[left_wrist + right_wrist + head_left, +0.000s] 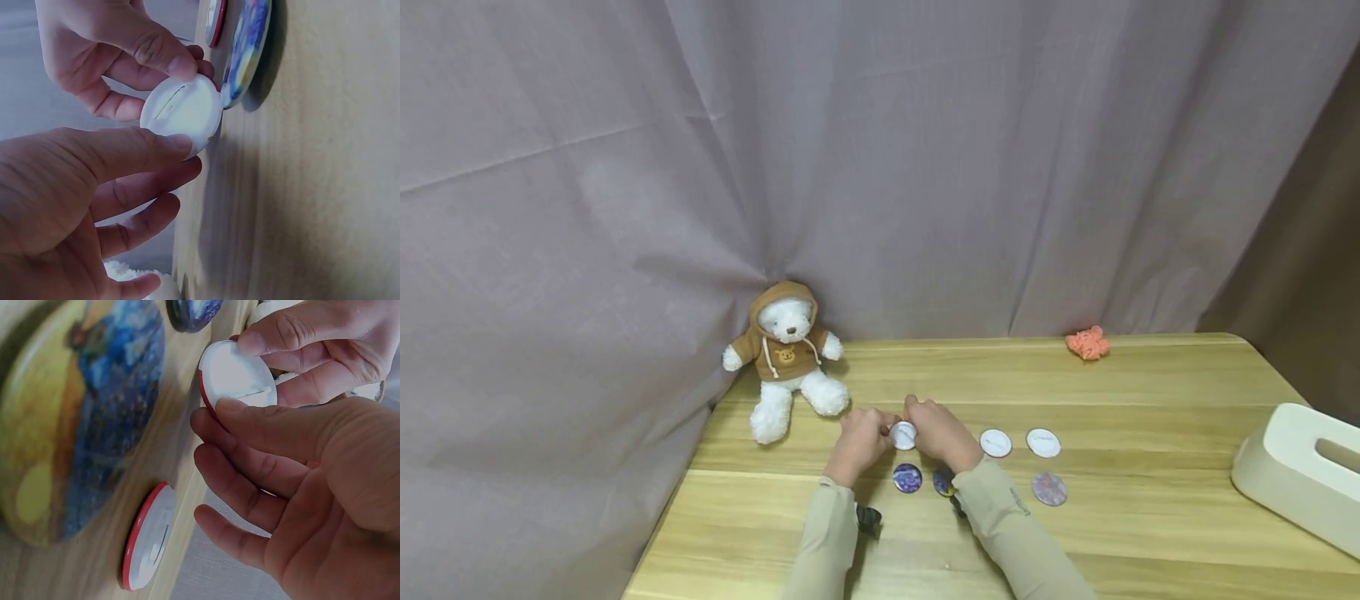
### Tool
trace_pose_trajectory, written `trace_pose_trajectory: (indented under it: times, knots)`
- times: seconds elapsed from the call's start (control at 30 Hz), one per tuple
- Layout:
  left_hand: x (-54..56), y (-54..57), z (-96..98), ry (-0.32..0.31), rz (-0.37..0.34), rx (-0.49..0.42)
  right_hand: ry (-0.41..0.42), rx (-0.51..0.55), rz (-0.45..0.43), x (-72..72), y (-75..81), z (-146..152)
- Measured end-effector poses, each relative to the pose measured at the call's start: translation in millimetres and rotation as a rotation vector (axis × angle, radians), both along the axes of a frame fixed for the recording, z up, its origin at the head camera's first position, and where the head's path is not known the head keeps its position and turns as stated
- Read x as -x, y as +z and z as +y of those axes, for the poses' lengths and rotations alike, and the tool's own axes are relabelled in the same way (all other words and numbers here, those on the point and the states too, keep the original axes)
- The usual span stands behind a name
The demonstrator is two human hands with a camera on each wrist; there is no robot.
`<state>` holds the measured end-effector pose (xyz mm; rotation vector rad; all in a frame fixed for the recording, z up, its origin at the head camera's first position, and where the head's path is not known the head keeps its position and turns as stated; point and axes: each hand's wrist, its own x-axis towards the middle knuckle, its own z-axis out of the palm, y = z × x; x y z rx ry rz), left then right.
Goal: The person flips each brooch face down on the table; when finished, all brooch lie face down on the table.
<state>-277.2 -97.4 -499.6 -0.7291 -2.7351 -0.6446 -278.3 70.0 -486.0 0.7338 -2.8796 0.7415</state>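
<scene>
Dark print on the right sleeve [1024,527], just behind the right hand, too small to read. Left hand [861,442] and right hand [942,433] both pinch one badge [902,435], which sits between them. Left thumb presses one edge of its back, right thumb the opposite edge, fingers behind. Badge is round, white back toward the person, thin straight pin across it, red along part of the rim, bright glare on the white. Front faces away, design hidden. Cannot tell if its lower edge touches the table [1150,533].

Just below the hands, on the table: purple-blue badge [907,477], picture side up. Beside it, partly under the right wrist: blue-and-yellow badge [87,419], painted-looking picture, also face up. Right of the right hand: a near white-backed badge [996,443], red rim, pin showing, then a farther white-backed badge [1043,443]. Below that last one, a pale pinkish-purple badge [1048,489].

Well right of the right hand: white box [1292,475] with a slot on top. Beyond the left hand, to its left: white teddy bear [786,358], seated, brown hoodie with a bear-face emblem. Far beyond the right hand: coral-coloured bundle [1087,342], by the grey curtain [925,167].
</scene>
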Motion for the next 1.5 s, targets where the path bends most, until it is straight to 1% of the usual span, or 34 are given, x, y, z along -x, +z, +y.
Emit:
trace_pose_trajectory:
  times: [0.2,0.4,0.6,0.7,0.8,0.9,1.0,1.23,1.5]
  knots:
    - [0.6,-5.1,3.1,0.033,-0.073,0.024,-0.03,-0.008,0.025,-0.2,-3.1,0.0]
    - [1.4,-4.6,5.5,0.059,-0.13,0.037,-0.032,-0.001,0.031,-0.2,-1.5,-1.8]
    - [3.1,-4.5,6.3,0.058,-0.157,0.052,-0.026,-0.014,0.038,0.8,1.2,-3.7]
    - [3.3,-5.3,6.0,0.059,-0.163,0.066,-0.026,-0.044,0.038,1.8,0.9,-4.4]
    - [2.3,-5.4,5.4,0.062,-0.186,0.068,-0.036,-0.086,0.016,2.6,0.6,-5.4]
    - [1.0,-5.4,4.7,0.062,-0.217,0.06,-0.049,-0.131,-0.025,3.2,0.8,-6.5]
    - [1.0,-5.5,3.8,0.055,-0.238,0.052,-0.062,-0.15,-0.063,3.4,1.7,-7.2]
    - [1.4,-7.1,3.9,0.046,-0.242,0.09,-0.074,-0.162,-0.116,2.8,-0.4,-5.9]
    - [0.9,-7.9,3.8,0.051,-0.231,0.087,-0.072,-0.155,-0.128,2.6,-1.5,-5.1]
